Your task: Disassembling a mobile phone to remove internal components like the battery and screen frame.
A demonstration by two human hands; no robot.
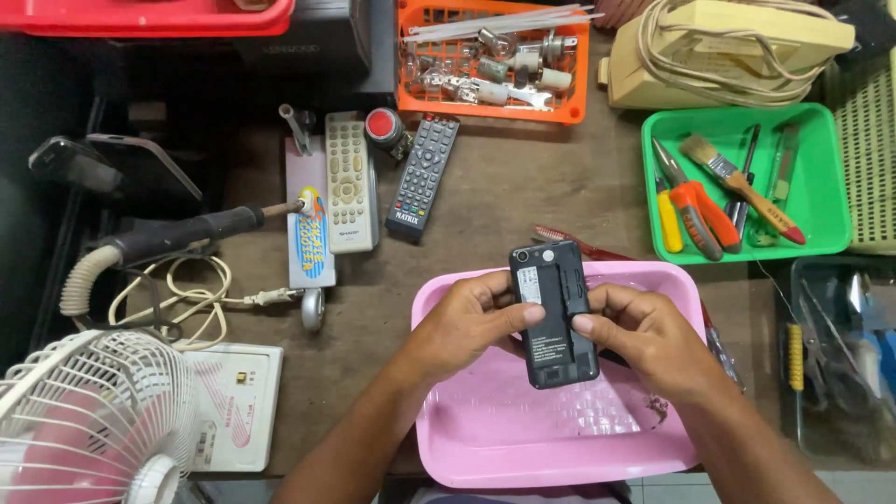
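Above the pink tray [485, 439], both hands grip an open-backed black phone [553, 313] upright, left hand [471, 322] and right hand [644, 336] equally close, thumbs apparently pressing its back.

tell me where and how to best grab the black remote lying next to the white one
Take the black remote across its long side edges near the middle, coming straight down from above. It lies flat, face up, slightly tilted, and it is long and narrow. The white remote sits close on one side, so that finger needs care; the table on the other side looks open. A firm grip there should balance it.
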